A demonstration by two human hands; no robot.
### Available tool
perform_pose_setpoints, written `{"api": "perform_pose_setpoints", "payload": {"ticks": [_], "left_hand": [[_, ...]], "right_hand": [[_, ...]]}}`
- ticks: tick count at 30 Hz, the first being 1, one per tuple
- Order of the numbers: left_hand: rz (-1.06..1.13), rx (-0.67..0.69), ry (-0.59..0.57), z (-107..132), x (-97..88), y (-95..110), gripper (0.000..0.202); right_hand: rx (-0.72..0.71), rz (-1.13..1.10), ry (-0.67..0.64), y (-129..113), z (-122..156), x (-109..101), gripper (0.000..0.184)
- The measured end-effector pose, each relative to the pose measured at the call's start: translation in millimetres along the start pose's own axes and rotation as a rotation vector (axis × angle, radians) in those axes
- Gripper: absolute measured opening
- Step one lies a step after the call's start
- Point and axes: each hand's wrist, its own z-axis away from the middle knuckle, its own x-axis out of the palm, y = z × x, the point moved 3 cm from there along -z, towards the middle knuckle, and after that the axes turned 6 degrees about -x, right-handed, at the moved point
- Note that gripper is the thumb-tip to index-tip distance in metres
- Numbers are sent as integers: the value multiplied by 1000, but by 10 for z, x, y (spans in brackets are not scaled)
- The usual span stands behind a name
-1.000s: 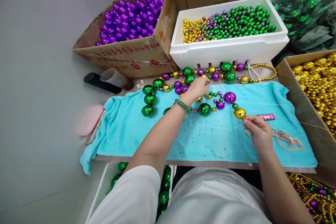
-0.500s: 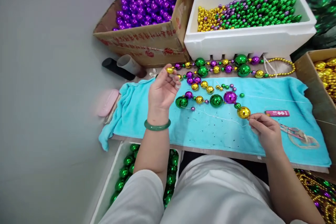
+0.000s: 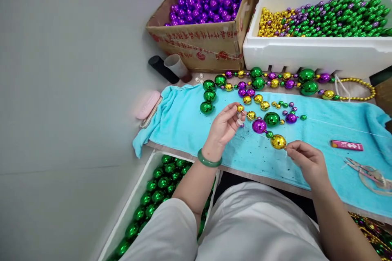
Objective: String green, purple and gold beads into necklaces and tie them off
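Towel (image 3: 183, 126) has bare room left of your left hand (image 3: 225, 126); table edge runs just below both hands. Your left hand pinches a small gold bead (image 3: 240, 108) at its fingertips, on the thin needle (image 3: 248, 116). Your right hand (image 3: 306, 162) is closed on the string just beside the large gold ball (image 3: 278, 142). Purple ball (image 3: 259, 126) and green ball (image 3: 271, 118) sit between the hands, shiny metallic.

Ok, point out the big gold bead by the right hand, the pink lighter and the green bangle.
big gold bead (image 3: 278, 142), head view, centre of the bead.
pink lighter (image 3: 347, 145), head view, middle of its body.
green bangle (image 3: 209, 160), head view, front of the band on the left wrist.
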Motion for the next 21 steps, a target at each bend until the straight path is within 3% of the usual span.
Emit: {"api": "perform_pose_setpoints", "payload": {"ticks": [21], "left_hand": [[-2, 30, -25, 43, -9, 25, 17]], "right_hand": [[0, 99, 18, -55, 18, 12, 20]]}}
